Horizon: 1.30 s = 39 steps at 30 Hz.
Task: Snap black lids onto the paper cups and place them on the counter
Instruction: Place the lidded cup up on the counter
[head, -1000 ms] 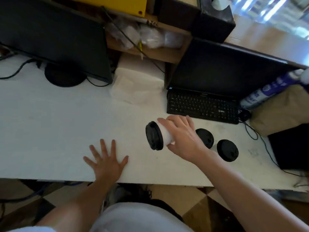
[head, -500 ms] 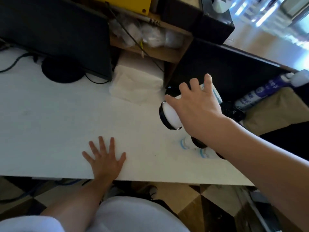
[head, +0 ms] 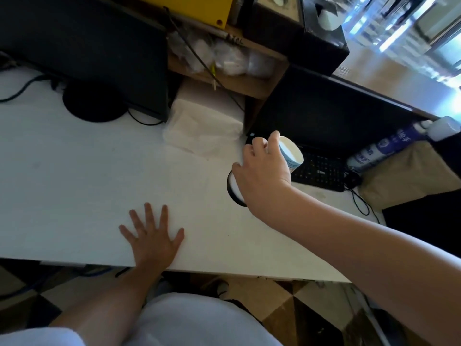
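**Paper cup [head: 290, 156] gripped in right hand [head: 262, 171] over counter [head: 74, 183]**

The paper cup is held round its side, with the fingers curled over it. It is tilted, black lid [head: 230, 189] down-left and base up-right by the keyboard [head: 321, 171]. Whether the lid touches the counter cannot be told. The left hand [head: 152, 236] is laid flat on the counter near the front edge, fingers spread, nothing held.

The only marking that comes close to legible is on the blue-and-white plastic bottle [head: 385, 148] lying at the far right. Large white Chinese characters run along its blue band. The second looks like 手, and the first is too blurred to tell. Smaller print elsewhere on that label cannot be read. Key legends on the black keyboard [head: 321, 171] are too small, and the blue print on the white paper cup [head: 291, 154] is blurred.
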### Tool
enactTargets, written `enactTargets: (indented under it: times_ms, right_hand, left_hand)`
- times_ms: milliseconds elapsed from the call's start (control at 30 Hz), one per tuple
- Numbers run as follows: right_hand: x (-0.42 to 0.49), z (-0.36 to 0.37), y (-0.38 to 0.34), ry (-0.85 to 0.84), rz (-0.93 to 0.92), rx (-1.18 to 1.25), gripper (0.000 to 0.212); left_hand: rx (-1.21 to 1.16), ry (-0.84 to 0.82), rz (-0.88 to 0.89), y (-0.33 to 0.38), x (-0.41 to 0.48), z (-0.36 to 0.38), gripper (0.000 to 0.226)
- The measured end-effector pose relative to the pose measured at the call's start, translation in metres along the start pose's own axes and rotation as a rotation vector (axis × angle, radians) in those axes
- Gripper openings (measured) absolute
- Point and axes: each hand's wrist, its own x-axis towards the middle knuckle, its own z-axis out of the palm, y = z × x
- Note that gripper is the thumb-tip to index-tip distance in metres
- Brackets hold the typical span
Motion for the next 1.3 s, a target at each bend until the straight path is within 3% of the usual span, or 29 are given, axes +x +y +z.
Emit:
enactTargets:
  times_ms: [267, 433, 533, 667, 867, 1133, 1300]
  right_hand:
    - [0.001, 0.0, 0.005, -0.023, 0.029, 0.082, 0.059]
    - [-0.011, 0.004, 0.023, 0.012, 0.067, 0.267, 0.064]
    - [-0.02, 0.018, 0.036, 0.055, 0.102, 0.537, 0.072]
    - [-0.024, 0.048, 0.028, 0.025, 0.207, 1.128, 0.084]
    - [-0.022, 0.091, -0.046, 0.14, 0.307, 1.858, 0.081]
    - [-0.019, 0.112, -0.1, 0.174, 0.369, 2.118, 0.081]
    - [-0.012, 0.127, -0.097, 0.174, 0.355, 2.175, 0.082]
  left_hand:
    - [-0.002, -0.031, 0.004, 0.001, 0.0, -0.002, 0.09]
    - [-0.004, -0.05, 0.018, 0.002, -0.001, -0.006, 0.089]
    - [-0.009, -0.061, 0.016, 0.002, -0.001, -0.006, 0.088]
    - [0.0, -0.081, 0.015, 0.001, -0.001, -0.008, 0.087]
    - [0.006, -0.115, 0.022, 0.001, -0.002, -0.012, 0.085]
    - [0.007, -0.228, 0.002, 0.008, -0.002, -0.029, 0.086]
    - [-0.241, -0.457, -0.132, 0.044, 0.009, -0.075, 0.088]
